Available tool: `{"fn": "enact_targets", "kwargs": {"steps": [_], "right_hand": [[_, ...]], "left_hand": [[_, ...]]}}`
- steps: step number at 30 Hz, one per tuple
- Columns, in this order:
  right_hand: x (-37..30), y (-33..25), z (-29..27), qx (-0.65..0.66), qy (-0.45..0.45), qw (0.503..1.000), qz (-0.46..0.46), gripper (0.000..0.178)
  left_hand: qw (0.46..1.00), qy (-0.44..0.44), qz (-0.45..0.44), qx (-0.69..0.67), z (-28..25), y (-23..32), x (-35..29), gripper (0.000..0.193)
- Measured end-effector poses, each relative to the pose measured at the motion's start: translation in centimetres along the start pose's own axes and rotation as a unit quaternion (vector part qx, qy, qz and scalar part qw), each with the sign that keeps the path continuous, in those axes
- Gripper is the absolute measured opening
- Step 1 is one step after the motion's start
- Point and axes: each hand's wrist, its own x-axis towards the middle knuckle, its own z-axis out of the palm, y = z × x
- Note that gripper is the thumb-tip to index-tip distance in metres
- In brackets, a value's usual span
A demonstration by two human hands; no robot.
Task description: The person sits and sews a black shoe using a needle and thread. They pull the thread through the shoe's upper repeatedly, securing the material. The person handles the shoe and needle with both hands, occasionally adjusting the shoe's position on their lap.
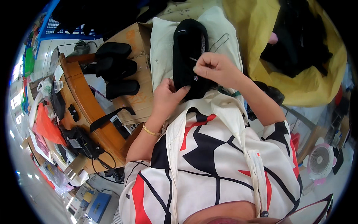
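Note:
A long black cloth shoe (184,44) lies lengthwise in front of me on a white cloth cushion (162,41). At its near end my left hand (167,95) grips it, thumb on top and fingers curled at the left side. My right hand (216,69) is closed in a pinch over the shoe's right edge. A thin, pale needle-like tool (193,59) sticks out from those fingertips toward the shoe. Most of that tool is hidden in the hand. Beyond my right hand, a thin dark loop (220,42) lies on the cushion.
Several black shoes (123,87) rest at the left by a cardboard box (143,67). Next to it stands a wooden table (80,89) with a black machine (80,142). A yellow sack (313,91) holding black items is at the right, a fan (320,160) at the lower right.

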Motion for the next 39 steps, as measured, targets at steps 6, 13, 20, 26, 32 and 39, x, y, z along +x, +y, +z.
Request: {"fn": "enact_targets", "kwargs": {"steps": [6, 13, 20, 26, 32, 39], "right_hand": [[-2.9, -3.2, -5.4, -0.064, -0.085, 0.994, 0.000, 0.017], [-8.3, -6.5, -11.5, -0.006, 0.032, 0.998, 0.044, 0.011], [-5.5, 1.8, -12.0, -0.475, 0.175, 0.862, -0.032, 0.015], [-1.3, 0.4, -8.1, -0.384, 0.216, 0.896, -0.059, 0.012], [7.4, -2.4, -0.4, -0.206, 0.069, 0.970, -0.112, 0.016], [10.7, -1.3, 1.9, -0.281, -0.075, 0.944, -0.154, 0.018]], "left_hand": [[0.958, 0.149, 0.190, -0.153, -3.3, 1.2, 1.5, 0.024], [0.954, 0.056, 0.292, -0.023, -14.2, 8.6, 7.1, 0.020], [0.896, 0.073, 0.376, 0.222, -8.1, 5.2, 13.3, 0.030], [0.928, 0.165, 0.203, 0.265, -7.9, 5.0, 7.4, 0.037], [0.967, 0.137, 0.180, 0.113, -5.7, 3.0, 5.5, 0.023], [0.951, 0.185, 0.238, 0.073, -3.6, 1.1, 5.6, 0.020]]}}
